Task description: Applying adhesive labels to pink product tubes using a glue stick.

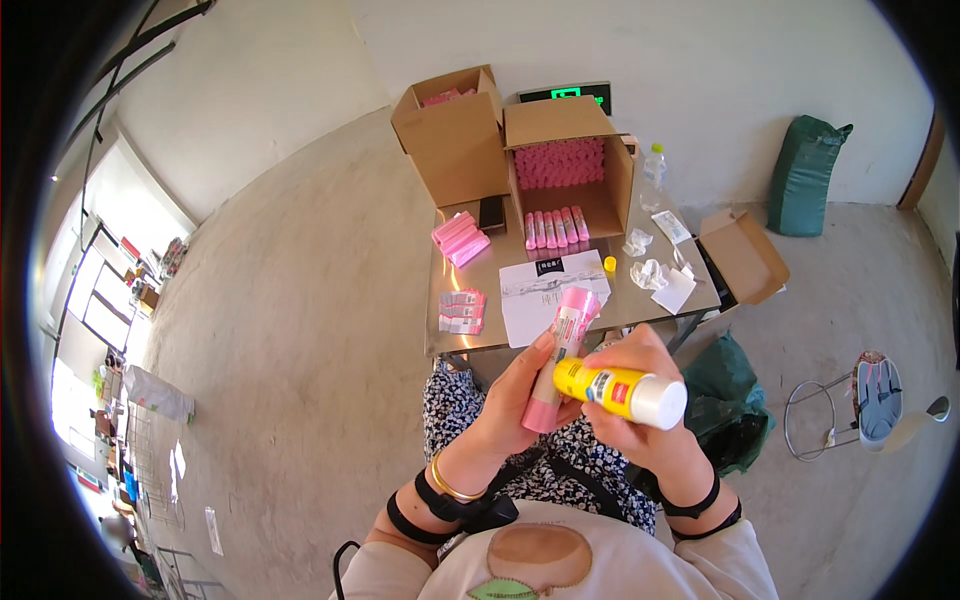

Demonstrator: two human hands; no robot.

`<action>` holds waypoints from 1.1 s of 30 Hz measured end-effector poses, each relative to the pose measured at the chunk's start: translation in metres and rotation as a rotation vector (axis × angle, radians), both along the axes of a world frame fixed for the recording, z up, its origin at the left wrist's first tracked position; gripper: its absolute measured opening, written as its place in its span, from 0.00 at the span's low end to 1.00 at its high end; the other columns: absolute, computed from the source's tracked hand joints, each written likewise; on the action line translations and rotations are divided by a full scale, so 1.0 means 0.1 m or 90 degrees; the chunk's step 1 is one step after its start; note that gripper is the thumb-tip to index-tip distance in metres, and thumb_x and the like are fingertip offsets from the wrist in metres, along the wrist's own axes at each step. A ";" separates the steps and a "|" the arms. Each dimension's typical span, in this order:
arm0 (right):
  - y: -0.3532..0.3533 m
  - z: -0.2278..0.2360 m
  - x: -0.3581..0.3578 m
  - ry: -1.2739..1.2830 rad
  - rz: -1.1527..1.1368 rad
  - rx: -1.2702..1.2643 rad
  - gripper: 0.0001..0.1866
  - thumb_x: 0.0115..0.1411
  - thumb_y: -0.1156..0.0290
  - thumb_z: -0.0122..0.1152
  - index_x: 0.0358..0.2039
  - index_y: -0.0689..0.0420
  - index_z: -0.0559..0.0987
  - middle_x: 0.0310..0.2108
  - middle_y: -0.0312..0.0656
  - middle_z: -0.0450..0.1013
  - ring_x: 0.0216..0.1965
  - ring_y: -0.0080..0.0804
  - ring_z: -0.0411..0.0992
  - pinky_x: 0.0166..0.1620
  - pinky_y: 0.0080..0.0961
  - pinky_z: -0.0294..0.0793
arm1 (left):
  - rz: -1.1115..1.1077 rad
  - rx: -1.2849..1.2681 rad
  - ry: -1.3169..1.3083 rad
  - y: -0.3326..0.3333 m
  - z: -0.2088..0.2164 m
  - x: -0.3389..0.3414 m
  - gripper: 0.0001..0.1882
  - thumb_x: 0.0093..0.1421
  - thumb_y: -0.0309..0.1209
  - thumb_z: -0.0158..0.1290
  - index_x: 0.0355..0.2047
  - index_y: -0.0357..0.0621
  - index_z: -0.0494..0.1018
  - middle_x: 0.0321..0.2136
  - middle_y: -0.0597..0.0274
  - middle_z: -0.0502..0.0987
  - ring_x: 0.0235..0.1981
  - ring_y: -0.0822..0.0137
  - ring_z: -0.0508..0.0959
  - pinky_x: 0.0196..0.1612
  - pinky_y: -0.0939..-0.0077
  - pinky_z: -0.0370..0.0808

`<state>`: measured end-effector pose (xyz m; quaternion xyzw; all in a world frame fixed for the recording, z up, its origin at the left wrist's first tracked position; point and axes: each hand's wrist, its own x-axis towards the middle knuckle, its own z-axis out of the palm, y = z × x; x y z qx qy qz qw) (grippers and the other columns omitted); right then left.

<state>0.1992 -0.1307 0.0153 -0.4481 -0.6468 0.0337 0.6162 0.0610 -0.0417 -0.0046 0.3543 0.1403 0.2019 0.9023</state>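
A pink cylindrical tube point(573, 318) with a printed label stands tilted in my left hand point(508, 398), its fingers wrapped round the lower part. In my right hand point(640, 352) is a yellow glue stick point(600, 387) with a white end, lying across the pink tube. Whether the glue stick's tip touches the tube I cannot tell. Both hands are in front of the table's near edge. Beyond them, a white printed sheet point(525, 300) lies on the metal table point(590, 325), with a small yellow cap point(610, 264) by its right edge. Several printed labels point(462, 312) lie at the left.
An open cardboard box point(560, 125) holds stacked pink tubes, with a row of tubes point(556, 228) at its opening. More pink tubes point(460, 238) lie left. Crumpled paper point(649, 274) and a clear bottle point(654, 170) stand right. A green bag point(730, 400) sits beside the table.
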 end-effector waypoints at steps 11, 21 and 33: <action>-0.03 -0.17 0.15 0.114 0.064 0.045 0.17 0.48 0.75 0.63 0.40 0.58 0.72 0.36 0.42 0.70 0.34 0.34 0.68 0.36 0.28 0.67 | 0.007 0.124 -0.053 0.17 -0.07 0.02 0.21 0.67 0.49 0.35 0.31 0.43 0.63 0.19 0.65 0.64 0.16 0.74 0.66 0.18 0.81 0.63; 0.00 0.02 0.01 -0.008 0.181 -0.095 0.20 0.41 0.69 0.70 0.37 0.58 0.77 0.32 0.40 0.73 0.31 0.36 0.68 0.35 0.27 0.64 | 0.084 0.107 0.010 0.19 -0.12 0.07 0.27 0.67 0.52 0.32 0.28 0.42 0.65 0.18 0.65 0.64 0.16 0.72 0.65 0.19 0.81 0.61; 0.09 -0.78 0.66 0.460 -0.092 -0.142 0.19 0.59 0.55 0.55 0.43 0.57 0.73 0.40 0.36 0.72 0.35 0.17 0.64 0.36 0.14 0.63 | -0.041 0.105 -0.134 0.32 -0.23 0.14 0.31 0.68 0.50 0.31 0.57 0.33 0.56 0.20 0.62 0.66 0.15 0.74 0.65 0.19 0.82 0.65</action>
